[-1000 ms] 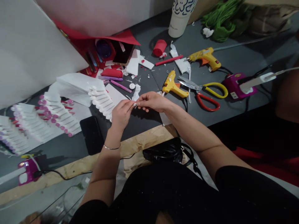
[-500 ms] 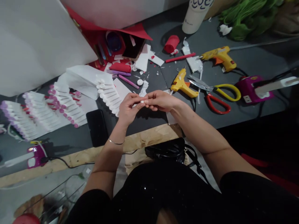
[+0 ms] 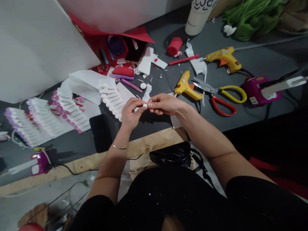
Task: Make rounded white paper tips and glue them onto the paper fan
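Presently, a small white piece [image 3: 144,105] is pinched by closed thumb and fingers of the bare left hand [image 3: 130,113] and the bare right hand [image 3: 166,104], above the dark grey table [image 3: 135,131] near its wooden front edge [image 3: 154,142]. By that edge, a flat black phone [image 3: 100,133] is laid to the left; farther back, a yellow plastic glue gun [image 3: 186,86] to the right.

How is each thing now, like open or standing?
Small white piece: held by left hand and right hand
Red-and-yellow-handled metal scissors: partly open
Black rectangular phone: lying, screen dark
White patterned cup: upright
Yellow plastic glue guns: lying down
Red cylindrical roll: rolled up
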Demonstrator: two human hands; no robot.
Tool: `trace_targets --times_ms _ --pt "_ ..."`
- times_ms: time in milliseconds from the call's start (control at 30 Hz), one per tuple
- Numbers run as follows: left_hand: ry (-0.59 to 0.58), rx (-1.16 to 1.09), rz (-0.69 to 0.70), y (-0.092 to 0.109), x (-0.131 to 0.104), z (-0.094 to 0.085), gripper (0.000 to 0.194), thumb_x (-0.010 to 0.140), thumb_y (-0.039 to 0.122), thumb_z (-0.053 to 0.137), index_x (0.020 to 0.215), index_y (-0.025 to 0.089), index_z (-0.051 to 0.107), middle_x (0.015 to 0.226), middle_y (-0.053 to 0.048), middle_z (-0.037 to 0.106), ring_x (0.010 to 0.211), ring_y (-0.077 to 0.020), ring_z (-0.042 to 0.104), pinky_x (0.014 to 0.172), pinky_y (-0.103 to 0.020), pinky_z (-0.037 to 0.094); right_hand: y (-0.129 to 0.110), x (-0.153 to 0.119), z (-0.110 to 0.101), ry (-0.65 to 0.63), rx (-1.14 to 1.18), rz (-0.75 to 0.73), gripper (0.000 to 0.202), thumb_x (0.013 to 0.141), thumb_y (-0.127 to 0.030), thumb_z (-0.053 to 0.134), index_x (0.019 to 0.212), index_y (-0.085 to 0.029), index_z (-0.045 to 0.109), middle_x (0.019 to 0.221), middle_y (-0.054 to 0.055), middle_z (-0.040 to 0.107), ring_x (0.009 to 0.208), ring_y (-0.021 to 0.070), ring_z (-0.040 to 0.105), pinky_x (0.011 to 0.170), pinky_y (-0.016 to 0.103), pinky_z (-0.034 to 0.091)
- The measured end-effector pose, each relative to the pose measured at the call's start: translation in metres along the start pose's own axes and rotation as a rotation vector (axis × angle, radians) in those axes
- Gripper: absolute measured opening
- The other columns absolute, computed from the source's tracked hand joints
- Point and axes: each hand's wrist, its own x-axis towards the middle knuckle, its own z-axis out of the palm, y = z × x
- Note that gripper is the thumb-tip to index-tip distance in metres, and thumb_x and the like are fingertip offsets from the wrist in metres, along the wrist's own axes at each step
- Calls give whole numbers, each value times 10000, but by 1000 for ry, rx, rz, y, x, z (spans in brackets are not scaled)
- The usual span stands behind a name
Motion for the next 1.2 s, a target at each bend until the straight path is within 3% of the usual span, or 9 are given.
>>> trace_targets --times_ms 200,400,633,800,900,1000,1100,1200 --pt "27 -43 -8 -5 1 1 288 944 541 732 928 258 783 912 -17 734 841 -148 673 758 -289 533 -3 -1 -2 28 -44 21 347 724 -299 971 795 -131 676 672 -34 680 553 43 576 435 126 452" --pt "-48 191 -5 -6 0 -4 396 975 621 633 980 255 786 974 -46 738 857 -174 663 788 -320 550 -5 0 1 114 -132 -51 248 798 -214 897 736 -149 666 599 -48 638 483 43 520 399 145 417" --pt "-172 475 151 -10 -2 -7 333 1087 428 490 1090 222 751 1017 -94 724 934 -209 650 821 -339 517 2 6 4 257 -270 -118 237 803 -199 891 718 -149 676 606 -44 657 444 32 492 403 157 415" --pt "-185 586 147 -5 -6 -1 304 1086 364 485 1105 216 750 998 -95 714 921 -218 634 783 -337 491 5 5 7 342 -355 -117 303 733 -247 952 717 -148 666 557 -72 601 423 24 479 385 149 362" --pt "-94 466 98 -2 -6 1 261 1059 380 571 1130 220 764 1030 -81 716 923 -198 656 823 -329 525 3 4 7 298 -271 -134 332 746 -313 949 718 -145 665 562 -72 596 439 23 480 403 145 380" --pt "-23 227 -9 -2 -5 1 305 979 485 705 1163 253 777 1055 -52 710 857 -163 659 815 -321 557 1 3 5 168 -123 -134 375 767 -406 932 737 -138 671 599 -60 612 474 22 491 425 138 396" --pt "5 54 -88 -3 -3 4 333 932 570 736 1088 284 808 1004 -31 713 804 -140 646 748 -299 556 1 3 3 51 -26 -96 424 720 -448 960 776 -129 686 641 -58 624 491 14 494 435 129 401" --pt "32 -3 -106 -3 -2 6 350 922 612 726 990 282 821 932 -28 725 781 -137 640 705 -284 536 2 4 3 14 6 -74 454 689 -468 974 762 -133 676 637 -62 619 493 13 485 439 129 419"
